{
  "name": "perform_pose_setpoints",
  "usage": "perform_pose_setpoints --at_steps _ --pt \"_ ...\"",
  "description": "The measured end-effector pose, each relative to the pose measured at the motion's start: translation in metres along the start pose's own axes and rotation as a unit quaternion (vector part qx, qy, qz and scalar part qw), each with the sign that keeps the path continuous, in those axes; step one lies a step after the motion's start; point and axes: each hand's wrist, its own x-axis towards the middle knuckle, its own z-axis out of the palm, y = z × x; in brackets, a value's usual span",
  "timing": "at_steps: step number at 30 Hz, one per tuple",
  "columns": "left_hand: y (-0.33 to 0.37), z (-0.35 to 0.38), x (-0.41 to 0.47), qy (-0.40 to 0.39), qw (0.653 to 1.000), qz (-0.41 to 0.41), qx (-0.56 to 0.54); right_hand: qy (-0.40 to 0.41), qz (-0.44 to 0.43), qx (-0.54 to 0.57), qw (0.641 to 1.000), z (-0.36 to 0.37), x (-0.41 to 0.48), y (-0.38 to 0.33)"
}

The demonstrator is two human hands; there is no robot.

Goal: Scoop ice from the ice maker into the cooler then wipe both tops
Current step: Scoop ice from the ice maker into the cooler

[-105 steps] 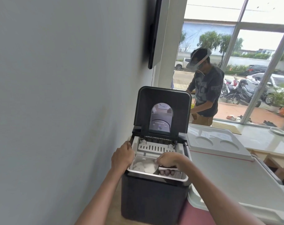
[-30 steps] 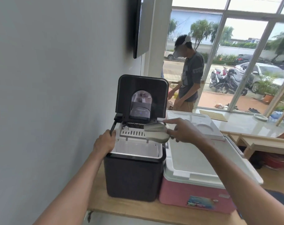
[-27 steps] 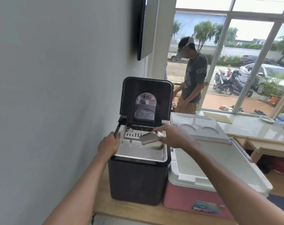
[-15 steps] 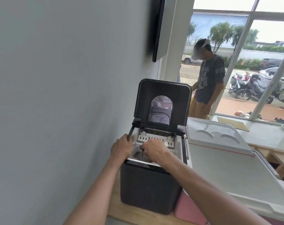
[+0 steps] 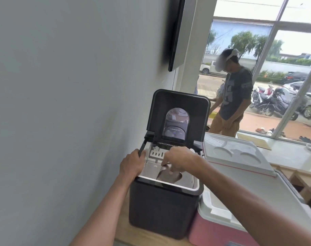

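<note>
Right hand (image 5: 177, 161) dipped into the open ice maker (image 5: 164, 206), fingers pinching the scoop (image 5: 169, 175) handle — left hand (image 5: 131, 165) clamped on its rim. Ice likely slippery, loose — best carried level.

I am looking at what seems a street-front room, perhaps a small shop or cafe. Tall window panes (image 5: 282, 82) at the upper right show parked motorbikes (image 5: 270, 102) and cars outside, and a dark flat screen (image 5: 176, 32) hangs on the grey wall at top centre. At lower centre, a countertop ice maker (image 5: 164, 208) and a pink cooler (image 5: 220, 231) sit on a wooden counter (image 5: 147, 239); another person (image 5: 232, 96) stands by the glass.
</note>
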Motion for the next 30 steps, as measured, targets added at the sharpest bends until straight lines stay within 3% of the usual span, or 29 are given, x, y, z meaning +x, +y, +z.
perform_pose_setpoints --at_steps 4,10,16,19,27,30 --pt "-0.001 0.001 0.0 0.003 1.0 0.006 -0.005 0.016 0.03 -0.127 0.991 0.014 0.0 -0.009" --pt "0.002 0.0 0.0 0.003 1.0 0.007 -0.015 -0.008 0.023 -0.159 0.987 0.038 0.007 -0.013" --pt "0.001 0.0 0.0 0.004 1.0 0.006 -0.018 -0.148 0.041 -0.06 0.986 0.016 0.007 -0.008" --pt "0.0 0.001 0.0 0.004 1.0 0.004 -0.019 -0.177 0.073 0.015 0.981 0.013 0.004 0.002" --pt "0.001 0.0 0.0 -0.002 0.999 -0.008 -0.035 -0.302 0.142 0.185 0.924 0.046 0.035 0.02" --pt "-0.001 0.001 0.0 -0.003 0.999 -0.008 -0.042 -0.307 0.133 0.229 0.914 0.052 0.043 0.011"
